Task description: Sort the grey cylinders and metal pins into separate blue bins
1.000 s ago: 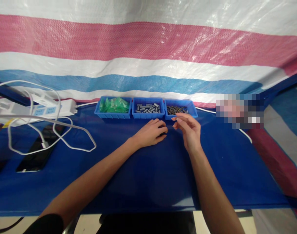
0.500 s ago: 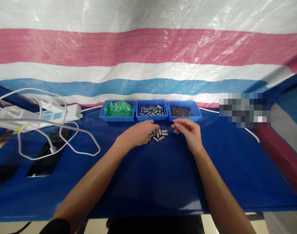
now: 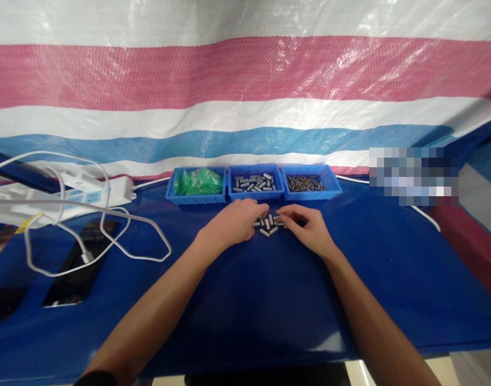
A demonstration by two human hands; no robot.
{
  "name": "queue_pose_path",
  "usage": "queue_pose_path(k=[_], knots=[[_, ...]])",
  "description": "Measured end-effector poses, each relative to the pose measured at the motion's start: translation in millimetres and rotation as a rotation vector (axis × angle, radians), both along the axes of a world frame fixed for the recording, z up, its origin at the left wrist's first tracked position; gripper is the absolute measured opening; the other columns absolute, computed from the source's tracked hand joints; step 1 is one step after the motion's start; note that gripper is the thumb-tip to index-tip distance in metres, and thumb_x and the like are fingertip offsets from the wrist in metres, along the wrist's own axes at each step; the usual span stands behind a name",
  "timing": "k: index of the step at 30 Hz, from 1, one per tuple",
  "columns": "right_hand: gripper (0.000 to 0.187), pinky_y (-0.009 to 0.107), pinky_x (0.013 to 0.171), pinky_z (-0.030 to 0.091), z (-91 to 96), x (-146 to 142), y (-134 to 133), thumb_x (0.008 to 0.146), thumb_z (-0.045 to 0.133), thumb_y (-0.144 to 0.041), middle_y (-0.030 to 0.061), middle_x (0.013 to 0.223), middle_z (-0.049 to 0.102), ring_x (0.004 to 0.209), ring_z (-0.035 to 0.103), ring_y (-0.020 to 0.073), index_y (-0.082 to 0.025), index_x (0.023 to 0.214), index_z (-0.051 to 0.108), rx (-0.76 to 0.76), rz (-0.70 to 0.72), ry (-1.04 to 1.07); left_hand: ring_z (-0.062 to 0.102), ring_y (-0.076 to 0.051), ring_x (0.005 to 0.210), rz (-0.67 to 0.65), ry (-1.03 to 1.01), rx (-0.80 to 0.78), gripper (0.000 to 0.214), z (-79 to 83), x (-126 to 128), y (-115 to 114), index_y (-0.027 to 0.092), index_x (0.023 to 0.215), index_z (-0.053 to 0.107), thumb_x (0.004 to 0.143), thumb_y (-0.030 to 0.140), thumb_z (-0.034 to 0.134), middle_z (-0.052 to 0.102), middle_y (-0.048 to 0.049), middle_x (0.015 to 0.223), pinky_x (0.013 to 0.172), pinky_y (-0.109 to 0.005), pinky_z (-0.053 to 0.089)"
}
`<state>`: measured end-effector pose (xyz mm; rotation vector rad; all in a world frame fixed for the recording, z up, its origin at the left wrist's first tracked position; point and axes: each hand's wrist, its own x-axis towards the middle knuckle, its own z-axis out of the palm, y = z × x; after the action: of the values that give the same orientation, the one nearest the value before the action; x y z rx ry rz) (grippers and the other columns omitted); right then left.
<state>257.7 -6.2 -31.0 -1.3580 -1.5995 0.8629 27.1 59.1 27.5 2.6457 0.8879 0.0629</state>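
Observation:
A small heap of grey metal cylinders [image 3: 268,224] lies on the blue table cover, just in front of the middle bin. My left hand [image 3: 233,224] rests knuckles-up at the heap's left side, fingers curled, fingertips against the pieces. At the right side of the heap my right hand [image 3: 306,228] has its fingers bent in a pinch on the pieces. What either hand holds, if anything, is hidden. Behind them stand three blue bins: one with green plastic bags [image 3: 197,182], one with grey cylinders [image 3: 255,183], one with dark screws [image 3: 307,184].
A white power strip [image 3: 88,195] with looping white cables [image 3: 108,236] lies at the left. A black phone [image 3: 78,262] lies plugged in on the blue table cover [image 3: 249,300]. A striped tarp [image 3: 245,96] hangs behind the bins.
My left hand drew back and uncovered the heap of grey cylinders. My right hand came down and left until its fingers reached the heap. The view shifted slightly.

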Motion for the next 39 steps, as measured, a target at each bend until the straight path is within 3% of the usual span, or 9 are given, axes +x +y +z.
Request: queue_pose_path(k=[6, 13, 18, 21, 23, 30, 39], knots=[[0.017, 0.031, 0.069, 0.058, -2.1, 2, -1, 0.095, 0.071, -0.035, 0.0032, 0.086, 0.080, 0.074, 0.075, 0.0195, -0.023, 0.104, 0.080, -0.017, -0.023, 0.012, 0.073, -0.030, 0.088, 0.010, 0.008, 0.062, 0.033, 6.4, 1, -2, 0.020, 0.109, 0.071, 0.083, 0.004, 0.058, 0.075, -0.0102, 0.093, 0.072, -0.035, 0.051], [0.021, 0.031, 0.064, 0.057, -3.4, 1, -1, 0.093, 0.074, -0.039, 0.0037, 0.082, 0.079, 0.068, 0.071, 0.0186, -0.022, 0.102, 0.081, -0.017, -0.055, 0.050, 0.074, -0.027, 0.088, 0.030, -0.056, 0.019, 0.021, 15.6, -5, 5, 0.018, 0.100, 0.077, 0.088, 0.007, 0.063, 0.078, -0.0100, 0.093, 0.080, -0.035, 0.055], [0.023, 0.029, 0.057, 0.054, 4.1, -2, -2, 0.089, 0.079, -0.042, 0.0037, 0.081, 0.078, 0.060, 0.065, 0.0155, -0.022, 0.100, 0.082, -0.016, -0.108, 0.192, 0.075, -0.019, 0.082, 0.016, -0.370, -0.230, 0.017, 27.5, -8, 7, 0.017, 0.097, 0.075, 0.085, 0.006, 0.068, 0.079, -0.0041, 0.088, 0.081, -0.029, 0.057], [0.024, 0.028, 0.056, 0.054, 12.9, -6, -3, 0.086, 0.084, -0.040, 0.0037, 0.083, 0.079, 0.060, 0.065, 0.0148, -0.023, 0.102, 0.081, -0.026, -0.071, 0.284, 0.076, -0.017, 0.081, 0.038, -0.544, -0.400, 0.005, 29.8, -9, 7, 0.016, 0.095, 0.072, 0.091, 0.017, 0.070, 0.077, -0.0020, 0.083, 0.080, -0.027, 0.058], [0.029, 0.029, 0.057, 0.056, 17.4, -8, -5, 0.084, 0.086, -0.040, 0.0041, 0.086, 0.080, 0.063, 0.067, 0.0159, -0.024, 0.107, 0.081, -0.038, -0.035, 0.330, 0.076, -0.017, 0.081, 0.062, -0.603, -0.473, 0.009, 29.3, -9, 7, 0.016, 0.096, 0.069, 0.093, 0.024, 0.070, 0.077, -0.0013, 0.083, 0.077, -0.026, 0.058], [0.042, 0.030, 0.060, 0.059, 19.3, -15, -6, 0.080, 0.090, -0.042, 0.0059, 0.092, 0.082, 0.067, 0.071, 0.0176, -0.024, 0.116, 0.079, -0.073, 0.031, 0.424, 0.077, -0.017, 0.081, 0.079, -0.640, -0.639, 0.010, 28.3, -10, 10, 0.019, 0.101, 0.061, 0.096, 0.026, 0.066, 0.077, -0.0010, 0.082, 0.074, -0.025, 0.058], [0.029, 0.027, 0.053, 0.057, 26.7, -25, -6, 0.076, 0.093, -0.039, 0.0025, 0.080, 0.080, 0.059, 0.068, 0.0151, -0.025, 0.099, 0.083, -0.086, -0.032, 0.494, 0.076, -0.017, 0.078, 0.055, -0.606, -0.732, 0.012, 20.1, -6, 9, 0.018, 0.107, 0.058, 0.101, 0.027, 0.062, 0.078, -0.0036, 0.084, 0.070, -0.024, 0.056]])
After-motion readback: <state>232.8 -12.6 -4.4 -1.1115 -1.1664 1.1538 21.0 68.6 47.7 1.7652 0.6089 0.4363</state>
